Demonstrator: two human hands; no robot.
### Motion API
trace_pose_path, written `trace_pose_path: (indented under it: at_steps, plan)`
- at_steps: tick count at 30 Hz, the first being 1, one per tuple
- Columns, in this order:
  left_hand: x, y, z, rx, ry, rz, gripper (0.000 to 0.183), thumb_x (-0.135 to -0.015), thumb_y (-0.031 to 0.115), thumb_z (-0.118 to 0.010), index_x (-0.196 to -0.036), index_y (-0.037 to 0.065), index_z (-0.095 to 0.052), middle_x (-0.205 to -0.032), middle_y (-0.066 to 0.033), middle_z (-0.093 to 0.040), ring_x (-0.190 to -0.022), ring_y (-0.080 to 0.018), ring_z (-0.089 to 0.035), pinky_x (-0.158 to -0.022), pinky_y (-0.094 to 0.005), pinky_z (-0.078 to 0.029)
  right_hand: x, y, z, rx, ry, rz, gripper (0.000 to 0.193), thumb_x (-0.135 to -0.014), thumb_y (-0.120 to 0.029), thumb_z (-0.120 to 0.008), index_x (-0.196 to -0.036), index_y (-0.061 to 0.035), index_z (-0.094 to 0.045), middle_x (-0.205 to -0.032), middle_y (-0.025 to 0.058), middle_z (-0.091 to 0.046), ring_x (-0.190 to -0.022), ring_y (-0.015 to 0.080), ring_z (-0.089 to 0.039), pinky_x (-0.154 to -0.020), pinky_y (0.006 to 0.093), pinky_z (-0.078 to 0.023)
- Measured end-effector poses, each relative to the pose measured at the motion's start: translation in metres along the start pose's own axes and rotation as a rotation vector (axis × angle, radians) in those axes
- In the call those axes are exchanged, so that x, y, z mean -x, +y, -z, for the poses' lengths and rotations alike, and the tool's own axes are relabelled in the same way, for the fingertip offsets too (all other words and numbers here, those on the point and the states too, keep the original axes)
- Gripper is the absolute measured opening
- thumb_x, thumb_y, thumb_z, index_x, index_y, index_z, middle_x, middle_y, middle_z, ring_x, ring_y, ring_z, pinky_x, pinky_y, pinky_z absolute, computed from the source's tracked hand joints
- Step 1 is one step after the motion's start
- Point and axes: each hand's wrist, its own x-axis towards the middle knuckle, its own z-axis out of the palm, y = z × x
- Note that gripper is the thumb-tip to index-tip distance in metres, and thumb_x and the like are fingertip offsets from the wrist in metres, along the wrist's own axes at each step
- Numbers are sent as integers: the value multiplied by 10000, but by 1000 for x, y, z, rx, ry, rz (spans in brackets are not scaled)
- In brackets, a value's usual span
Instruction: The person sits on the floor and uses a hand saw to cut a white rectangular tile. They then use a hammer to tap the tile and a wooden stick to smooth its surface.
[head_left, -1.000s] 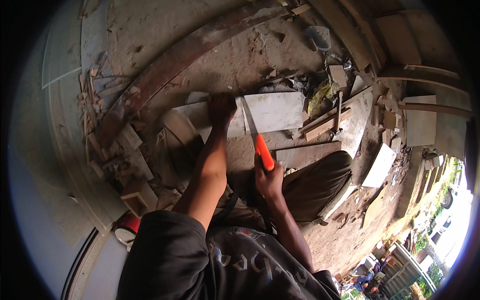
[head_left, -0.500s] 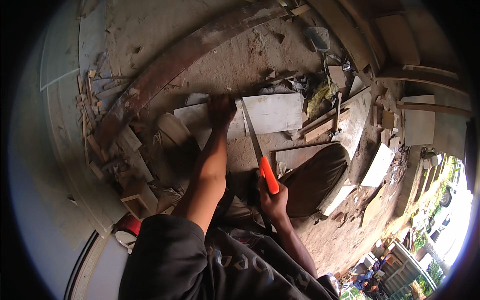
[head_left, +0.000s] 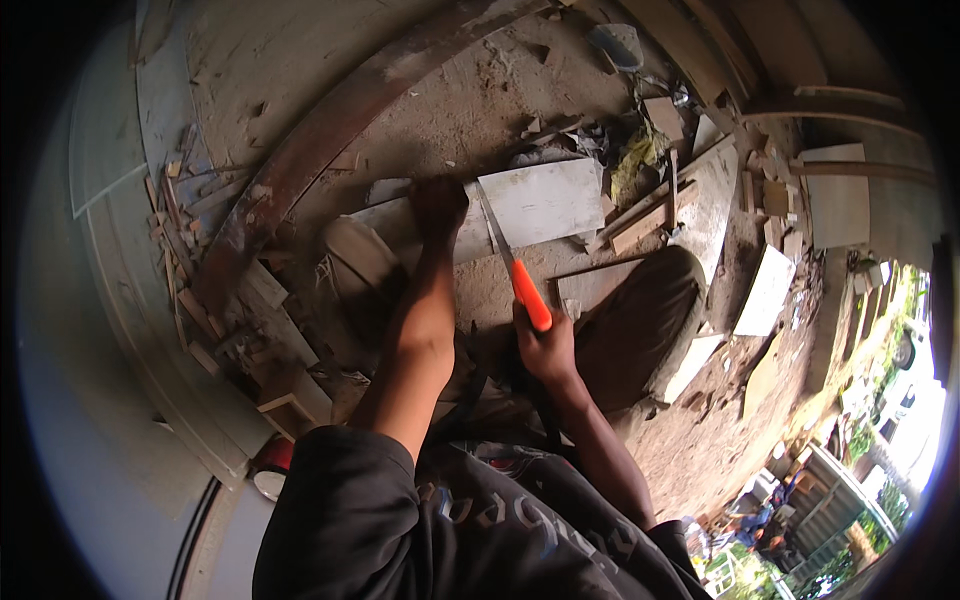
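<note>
Saw (head_left: 515, 264) across board (head_left: 545, 203) edge, dirt (head_left: 425, 128) beyond

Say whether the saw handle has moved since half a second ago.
Yes: the saw handle has moved forward, closer to the near edge of the white board.

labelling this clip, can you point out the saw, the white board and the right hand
Saw (head_left: 531, 295): head view, on its orange handle.
White board (head_left: 545, 204): head view, on the right part of its top face.
Right hand (head_left: 547, 348): head view, on its middle.

Board (head_left: 545, 203) part-hidden by left grip (head_left: 440, 207)
</note>
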Motion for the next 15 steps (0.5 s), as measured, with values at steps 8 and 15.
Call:
trace_pose_path:
  at_steps: [8, 15]
  plan:
    - [9, 5, 5, 56, 112, 20, 242, -861, 234, -509, -738, 77, -648, -796, -122, -666, -815, -312, -623, -851, -453, -420, -18, -11, -4, -69, -5, -121, 320, -899, -216, -611, -713, 37, -549, -533, 152, -479, -542, 77, -432, -484, 352, -391]
    - [-1, 20, 0, 101, 404, 104, 305, -907, 285, -493, -780, 75, -675, -889, -139, -689, -860, -322, -637, -869, -467, -442, 13, 8, 18, -153, 184, -204, 281, -893, -166, -596, -685, 9, -526, -523, 30, -455, -543, 51, -422, -483, 299, -376]
